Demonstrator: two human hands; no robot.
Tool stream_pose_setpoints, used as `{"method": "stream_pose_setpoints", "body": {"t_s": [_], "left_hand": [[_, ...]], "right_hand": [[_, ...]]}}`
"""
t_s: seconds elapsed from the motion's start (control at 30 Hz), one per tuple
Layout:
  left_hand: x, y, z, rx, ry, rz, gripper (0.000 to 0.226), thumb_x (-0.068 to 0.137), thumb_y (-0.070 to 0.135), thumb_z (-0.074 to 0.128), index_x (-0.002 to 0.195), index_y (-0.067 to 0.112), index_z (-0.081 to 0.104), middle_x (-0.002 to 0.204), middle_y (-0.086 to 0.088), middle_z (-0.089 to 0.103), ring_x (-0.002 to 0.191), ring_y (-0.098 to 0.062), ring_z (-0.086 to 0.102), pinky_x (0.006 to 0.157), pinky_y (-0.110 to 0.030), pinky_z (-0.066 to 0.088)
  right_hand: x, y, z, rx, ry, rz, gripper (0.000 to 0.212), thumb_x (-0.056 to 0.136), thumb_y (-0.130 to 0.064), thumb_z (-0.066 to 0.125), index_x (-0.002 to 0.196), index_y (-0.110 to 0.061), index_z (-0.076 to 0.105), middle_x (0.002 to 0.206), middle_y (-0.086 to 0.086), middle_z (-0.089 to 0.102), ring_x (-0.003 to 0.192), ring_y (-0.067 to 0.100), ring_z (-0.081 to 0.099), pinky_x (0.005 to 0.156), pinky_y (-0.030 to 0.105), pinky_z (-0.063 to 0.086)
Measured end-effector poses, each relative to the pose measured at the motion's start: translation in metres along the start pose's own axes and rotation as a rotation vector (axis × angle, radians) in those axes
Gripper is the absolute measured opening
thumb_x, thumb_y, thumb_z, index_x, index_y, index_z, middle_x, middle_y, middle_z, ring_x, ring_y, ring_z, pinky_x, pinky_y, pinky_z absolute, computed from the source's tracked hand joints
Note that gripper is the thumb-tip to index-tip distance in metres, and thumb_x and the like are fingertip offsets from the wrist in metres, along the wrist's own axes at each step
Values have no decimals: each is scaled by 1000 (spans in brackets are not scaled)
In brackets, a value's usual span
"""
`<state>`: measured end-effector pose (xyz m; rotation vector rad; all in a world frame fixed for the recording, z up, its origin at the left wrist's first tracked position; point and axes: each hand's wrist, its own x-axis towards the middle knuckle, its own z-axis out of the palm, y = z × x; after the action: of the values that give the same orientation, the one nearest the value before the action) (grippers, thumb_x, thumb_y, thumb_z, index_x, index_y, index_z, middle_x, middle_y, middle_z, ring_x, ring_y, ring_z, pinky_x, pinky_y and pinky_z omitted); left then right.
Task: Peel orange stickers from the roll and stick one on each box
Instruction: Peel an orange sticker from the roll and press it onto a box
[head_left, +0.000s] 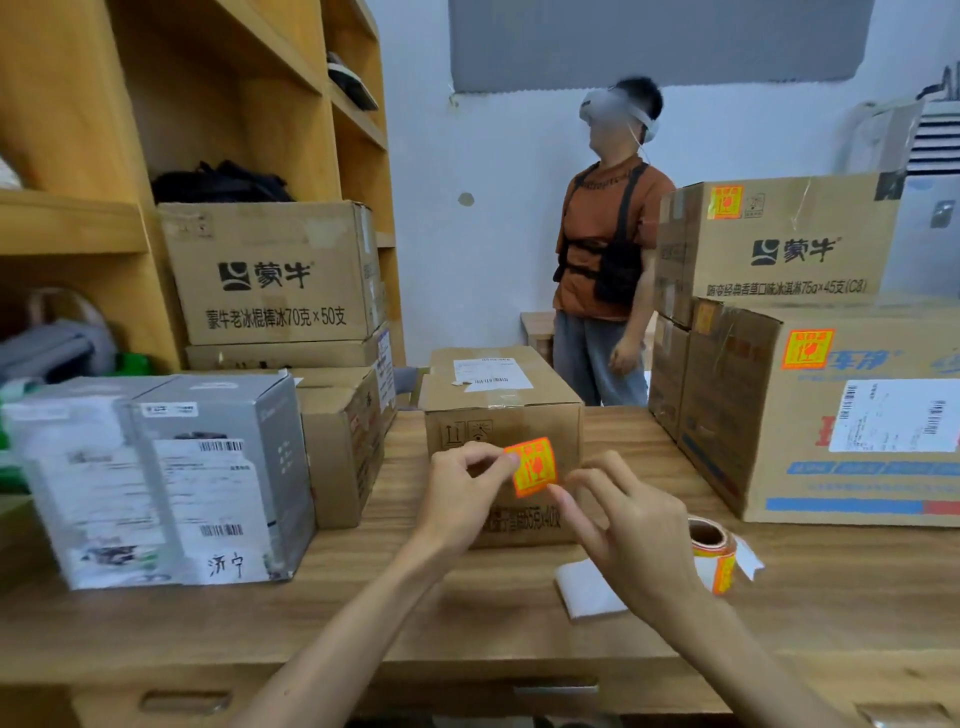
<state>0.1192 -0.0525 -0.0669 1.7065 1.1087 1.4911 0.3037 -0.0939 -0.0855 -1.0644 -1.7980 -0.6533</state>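
Note:
An orange sticker (534, 466) is held in front of the small cardboard box (501, 410) at the table's middle. My left hand (465, 496) pinches the sticker's upper left edge. My right hand (631, 530) pinches its lower right corner. Whether the sticker touches the box front I cannot tell. The sticker roll (716, 552) lies on the table just right of my right hand. Two stacked boxes at the right, the upper (810, 260) and the lower (857, 467), each bear an orange sticker.
Grey and white boxes (171, 483) stand at the left, with brown cartons (275, 275) stacked behind them by wooden shelves. A white paper (587, 590) lies near the roll. A person in an orange shirt (605, 249) stands behind the wooden table (363, 597).

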Motion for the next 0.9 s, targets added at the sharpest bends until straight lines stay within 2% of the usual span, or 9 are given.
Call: {"method": "stream_pose_setpoints", "body": {"t_s": [0.1, 0.17, 0.3, 0.4, 0.47, 0.53, 0.63, 0.77, 0.9], "left_hand": [[1, 1, -26, 0, -55, 29, 14, 91, 16, 73, 79, 22, 78, 78, 11, 72, 76, 1, 61, 75, -14, 44], [1, 1, -40, -4, -83, 36, 9, 91, 18, 74, 84, 20, 80, 83, 6, 74, 80, -2, 62, 77, -17, 46], [1, 0, -59, 30, -100, 63, 9, 91, 19, 73, 90, 15, 82, 84, 5, 74, 78, -2, 60, 75, -20, 46], [4, -1, -69, 101, -107, 82, 10, 92, 24, 72, 89, 25, 81, 85, 10, 73, 80, -3, 60, 78, -31, 46], [6, -2, -74, 142, -102, 100, 11, 92, 28, 72, 87, 34, 80, 85, 11, 73, 80, -3, 59, 76, -31, 44], [9, -3, -77, 211, -69, 137, 10, 91, 32, 72, 85, 35, 80, 83, 12, 70, 80, -4, 57, 74, -29, 43], [15, -6, -78, 400, 19, 195, 10, 90, 38, 73, 87, 31, 79, 86, 15, 64, 89, -3, 53, 76, -29, 42], [23, -13, -73, 587, 168, 316, 17, 89, 40, 73, 91, 25, 80, 99, 15, 61, 97, -4, 49, 83, -36, 47], [31, -18, -69, 614, 157, 323, 17, 87, 39, 76, 84, 23, 78, 125, 12, 62, 120, -4, 46, 100, -43, 43]], "right_hand": [[16, -6, 3, 320, -65, 317, 24, 92, -48, 60, 81, -27, 65, 85, -15, 60, 64, 7, 55, 54, 28, 43], [27, -8, 10, 537, -133, 452, 16, 87, -44, 66, 81, -31, 70, 85, -16, 65, 73, 6, 58, 61, 24, 40], [39, -14, 27, 756, -228, 540, 6, 85, -32, 75, 82, -28, 76, 86, -10, 72, 68, 2, 55, 64, 22, 40], [43, -19, 38, 826, -265, 537, 3, 85, -27, 77, 81, -27, 76, 87, -6, 70, 65, 2, 49, 64, 24, 40], [46, -21, 44, 826, -256, 517, 6, 84, -27, 78, 78, -28, 75, 89, -5, 67, 70, 4, 49, 67, 26, 40], [50, -23, 47, 755, -247, 474, 10, 84, -29, 77, 75, -27, 73, 94, -10, 65, 87, 7, 52, 74, 25, 42], [57, -27, 52, 487, -212, 321, 12, 85, -29, 75, 76, -24, 71, 114, -15, 59, 112, 3, 44, 90, 23, 35], [65, -29, 64, 334, -122, 198, 12, 84, -25, 75, 75, -24, 66, 136, -8, 56, 129, 11, 41, 100, 27, 26], [65, -26, 75, 298, -107, 172, 11, 86, -21, 74, 78, -21, 67, 141, -2, 55, 136, 16, 39, 111, 35, 27]]}}
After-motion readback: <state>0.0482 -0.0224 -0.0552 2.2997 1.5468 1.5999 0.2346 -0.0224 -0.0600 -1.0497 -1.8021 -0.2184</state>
